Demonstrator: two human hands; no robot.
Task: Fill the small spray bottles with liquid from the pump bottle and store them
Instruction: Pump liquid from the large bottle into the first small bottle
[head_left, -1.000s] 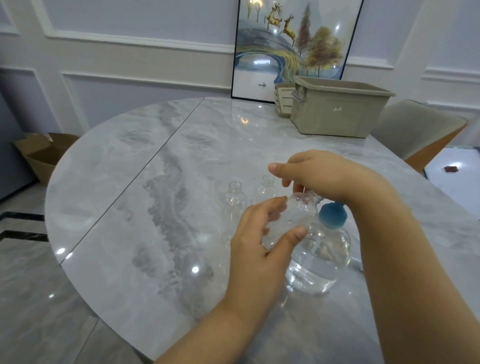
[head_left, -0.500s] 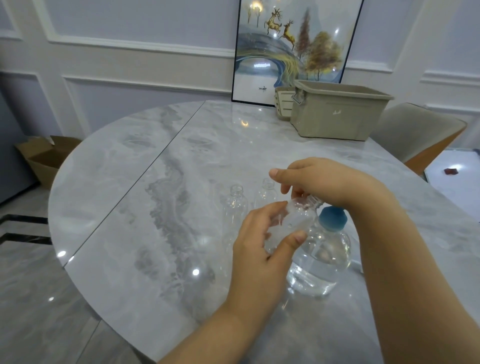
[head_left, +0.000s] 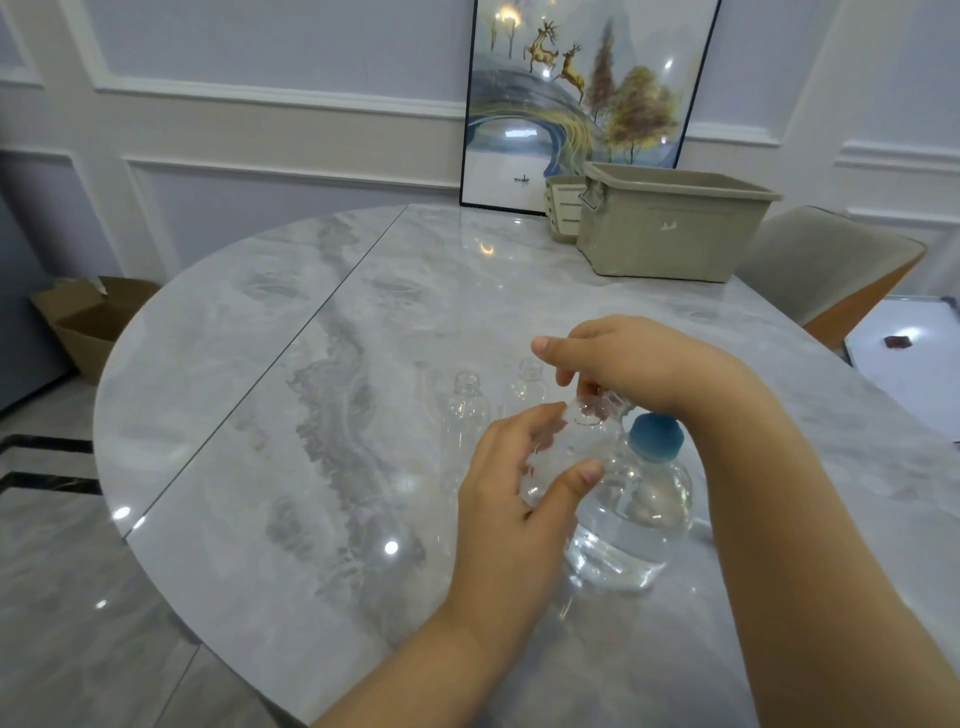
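Held bottle: 1 small clear spray bottle is lifted off the table, tilted, its long axis running from the left palm up and to the right toward its neck.
Left hand: the left hand wraps the bottle's body, fingers curled over the far side and thumb pressed on the near side; a firm hold.
Right hand: the right hand comes in from above with fingertips pinched on the neck or cap; whether a spray cap is there under the fingers cannot be told.
Key relation: the neck lies just beyond the left grip, up and to the right, directly under the right fingertips, so the right hand is the nearer one for any work at the opening.
Pump bottle: the blue-topped pump bottle, part full of clear liquid, stands on the marble table just right of and below the held bottle, touching or almost touching it in this view.
Other bottles: 2 open small bottles stand upright just behind the left hand.
Storage: a beige bin sits well apart at the far edge.
Step judged: probably opening the neck before filling.
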